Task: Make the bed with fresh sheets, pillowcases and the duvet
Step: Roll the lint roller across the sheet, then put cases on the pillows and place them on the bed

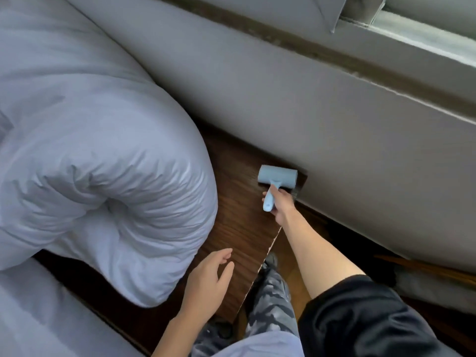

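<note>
Here, right hand (279, 202) grips pale blue lint roller (277, 179) by its handle, at the dark wooden ledge's (239, 222) far edge by the grey wall (334, 130) | roller head crosswise, handle pointing back to the person | left hand (210, 275) open, holding nothing, over the ledge's near edge | rolled white duvet (103, 161) lying leftward, its end overhanging the ledge.

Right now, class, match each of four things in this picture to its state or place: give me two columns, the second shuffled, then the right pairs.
Column one:
1. lint roller
2. rolled duvet
3. left hand
4. right hand

Column two:
A. open, holding nothing
B. bundled up, white, on the left
C. light blue, on the dark wooden surface by the wall
D. grips a handle

Pairs: 1-C, 2-B, 3-A, 4-D
</note>
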Action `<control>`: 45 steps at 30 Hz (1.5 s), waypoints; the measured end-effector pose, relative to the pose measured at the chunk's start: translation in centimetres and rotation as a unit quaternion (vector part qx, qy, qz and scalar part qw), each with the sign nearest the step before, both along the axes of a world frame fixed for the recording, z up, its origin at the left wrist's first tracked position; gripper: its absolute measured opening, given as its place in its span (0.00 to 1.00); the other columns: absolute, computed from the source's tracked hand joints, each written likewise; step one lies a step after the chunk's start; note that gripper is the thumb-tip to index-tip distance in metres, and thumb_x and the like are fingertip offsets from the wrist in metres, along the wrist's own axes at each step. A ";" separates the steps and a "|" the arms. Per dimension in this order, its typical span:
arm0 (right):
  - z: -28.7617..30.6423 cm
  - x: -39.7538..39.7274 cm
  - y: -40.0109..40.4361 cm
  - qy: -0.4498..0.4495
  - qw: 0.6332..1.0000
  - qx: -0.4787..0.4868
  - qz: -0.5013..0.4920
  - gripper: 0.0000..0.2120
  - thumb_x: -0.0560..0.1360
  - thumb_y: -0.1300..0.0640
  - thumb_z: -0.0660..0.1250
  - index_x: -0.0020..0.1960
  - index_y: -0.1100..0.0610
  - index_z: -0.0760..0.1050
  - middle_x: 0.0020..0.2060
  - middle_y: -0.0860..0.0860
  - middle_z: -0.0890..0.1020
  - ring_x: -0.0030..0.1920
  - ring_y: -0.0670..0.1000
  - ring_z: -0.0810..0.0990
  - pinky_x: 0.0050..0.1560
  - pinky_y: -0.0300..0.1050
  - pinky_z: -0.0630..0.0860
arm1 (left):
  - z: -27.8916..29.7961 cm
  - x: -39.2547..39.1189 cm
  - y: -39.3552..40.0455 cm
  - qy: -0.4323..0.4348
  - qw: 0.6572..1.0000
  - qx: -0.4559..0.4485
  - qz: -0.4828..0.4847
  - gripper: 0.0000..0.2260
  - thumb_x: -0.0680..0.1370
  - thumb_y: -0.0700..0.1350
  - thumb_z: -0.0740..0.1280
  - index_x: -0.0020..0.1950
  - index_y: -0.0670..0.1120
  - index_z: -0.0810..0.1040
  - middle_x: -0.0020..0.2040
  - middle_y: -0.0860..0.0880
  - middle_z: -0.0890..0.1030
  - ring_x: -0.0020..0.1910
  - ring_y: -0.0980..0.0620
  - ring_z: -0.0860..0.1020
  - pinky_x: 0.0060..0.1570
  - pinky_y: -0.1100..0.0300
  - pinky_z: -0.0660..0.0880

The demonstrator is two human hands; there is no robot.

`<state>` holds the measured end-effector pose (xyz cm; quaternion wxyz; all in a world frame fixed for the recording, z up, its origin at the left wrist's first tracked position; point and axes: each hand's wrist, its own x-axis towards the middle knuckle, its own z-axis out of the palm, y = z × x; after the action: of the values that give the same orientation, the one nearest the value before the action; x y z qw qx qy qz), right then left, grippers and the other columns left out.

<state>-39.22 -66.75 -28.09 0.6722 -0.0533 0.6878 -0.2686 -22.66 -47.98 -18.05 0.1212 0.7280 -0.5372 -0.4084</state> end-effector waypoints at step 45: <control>18.2 16.7 32.9 0.196 0.779 -0.279 0.526 0.13 0.78 0.52 0.64 0.61 0.50 0.74 0.52 0.42 0.79 0.53 0.41 0.77 0.52 0.40 0.77 | 6.6 22.9 30.3 0.052 0.974 0.032 0.219 0.14 0.81 0.49 0.62 0.67 0.51 0.74 0.58 0.58 0.78 0.55 0.61 0.74 0.51 0.70 0.72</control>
<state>-22.53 -33.87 -9.84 0.5157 -0.6434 0.5646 -0.0373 0.26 -17.69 -11.46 0.2121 0.8095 -0.3440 -0.4260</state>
